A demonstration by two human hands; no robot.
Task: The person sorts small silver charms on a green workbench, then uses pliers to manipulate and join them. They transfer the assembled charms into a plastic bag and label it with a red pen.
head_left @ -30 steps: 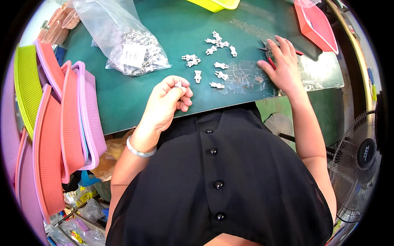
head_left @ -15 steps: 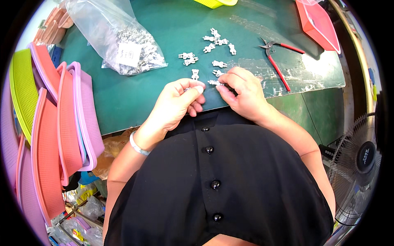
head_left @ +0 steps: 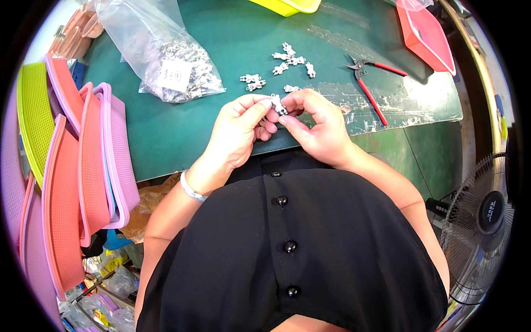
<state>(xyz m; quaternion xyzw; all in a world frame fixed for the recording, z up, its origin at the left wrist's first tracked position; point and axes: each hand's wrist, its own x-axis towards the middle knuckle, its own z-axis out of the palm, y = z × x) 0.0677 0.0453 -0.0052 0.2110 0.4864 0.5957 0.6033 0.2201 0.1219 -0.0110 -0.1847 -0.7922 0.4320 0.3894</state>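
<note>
A small silver figure-shaped metal charm (head_left: 279, 105) is pinched between the fingertips of both hands, just over the table's near edge. My left hand (head_left: 232, 128) grips its left side with thumb and forefinger, the other fingers curled under. My right hand (head_left: 322, 124) closes on it from the right with thumb and forefinger. A bit of something silvery shows among my left fingers, too small to tell. Beyond the hands, several like charms lie loose: a pair (head_left: 253, 82) to the left, a cluster (head_left: 281, 68) farther back, and one charm (head_left: 291, 88) close to my right fingers.
A clear plastic bag (head_left: 191, 69) full of silver charms lies at the back left of the green table (head_left: 221, 33). Red-handled pliers (head_left: 365, 83) rest on the right. A red tray (head_left: 428, 41) and a yellow tray (head_left: 290, 5) stand behind. Stacked baskets (head_left: 77, 166) crowd the left; a fan (head_left: 481, 221) stands right.
My right hand has picked a charm off the table and brought it left to my left hand. Both hands now meet at the charm.
</note>
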